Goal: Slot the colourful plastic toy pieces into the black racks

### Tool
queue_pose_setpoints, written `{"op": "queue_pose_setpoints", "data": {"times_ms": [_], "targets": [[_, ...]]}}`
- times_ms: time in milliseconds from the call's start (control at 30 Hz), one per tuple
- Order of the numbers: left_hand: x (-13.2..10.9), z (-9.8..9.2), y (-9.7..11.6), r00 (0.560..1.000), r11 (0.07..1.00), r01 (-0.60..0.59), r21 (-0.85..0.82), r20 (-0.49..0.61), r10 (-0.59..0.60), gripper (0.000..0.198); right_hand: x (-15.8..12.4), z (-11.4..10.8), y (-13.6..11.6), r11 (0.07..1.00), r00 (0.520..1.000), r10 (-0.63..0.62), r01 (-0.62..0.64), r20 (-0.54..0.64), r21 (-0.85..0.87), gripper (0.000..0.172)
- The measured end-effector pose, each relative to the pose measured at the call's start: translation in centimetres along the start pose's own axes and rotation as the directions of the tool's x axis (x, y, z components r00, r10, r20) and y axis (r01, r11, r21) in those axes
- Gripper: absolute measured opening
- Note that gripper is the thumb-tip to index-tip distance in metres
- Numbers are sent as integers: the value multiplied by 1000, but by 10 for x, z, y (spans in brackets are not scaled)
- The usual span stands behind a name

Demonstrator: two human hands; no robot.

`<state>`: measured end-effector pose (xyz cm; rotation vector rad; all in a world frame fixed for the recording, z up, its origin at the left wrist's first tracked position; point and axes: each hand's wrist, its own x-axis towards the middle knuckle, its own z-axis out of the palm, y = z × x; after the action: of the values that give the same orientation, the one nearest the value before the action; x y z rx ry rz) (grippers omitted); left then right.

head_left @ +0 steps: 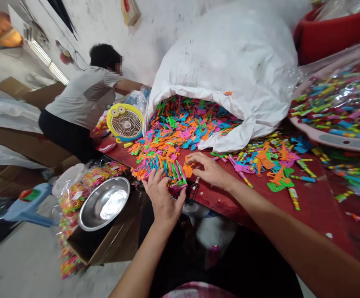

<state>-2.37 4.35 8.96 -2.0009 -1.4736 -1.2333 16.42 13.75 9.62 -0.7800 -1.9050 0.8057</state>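
Note:
My left hand (pixel 163 198) rests at the near edge of a red table (pixel 310 198), its fingers curled round a stacked bundle of coloured plastic pieces (pixel 176 173). My right hand (pixel 209 169) is just to its right, thumb and fingers pinching a small orange plastic piece (pixel 188 169) beside the bundle. A heap of many-coloured plastic toy pieces (pixel 180 124) spills from a big white sack (pixel 229 62) right behind both hands.
An empty steel bowl (pixel 104 203) sits on a cardboard box at the left, among bags of coloured pieces. A yellow fan (pixel 124 122) stands on the table's far end. Another person in a white shirt (pixel 83 99) works beyond. Colourful sticks fill a clear bag (pixel 344 103) at right.

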Motion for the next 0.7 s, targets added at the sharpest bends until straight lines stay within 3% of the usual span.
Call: {"op": "queue_pose_setpoints", "data": {"times_ms": [233,333,433,533,700], "targets": [[19,14,-15,987,971,-115,-209,87,136,49,-1,2,-23,992,989,-116,110,-89,-69,46],[26,18,-24,974,948,-153,-281,118,192,52,-7,0,-27,999,992,42,-44,-120,-11,54],[30,20,-30,968,933,-162,-321,130,213,51,-9,-2,-22,974,975,210,-201,-78,106,56],[30,20,-32,967,926,-163,-340,130,218,50,-9,1,-17,951,968,243,-226,-59,210,48],[29,20,-32,970,929,-149,-339,131,204,50,-18,13,-18,862,946,317,-255,-71,438,50]]}}
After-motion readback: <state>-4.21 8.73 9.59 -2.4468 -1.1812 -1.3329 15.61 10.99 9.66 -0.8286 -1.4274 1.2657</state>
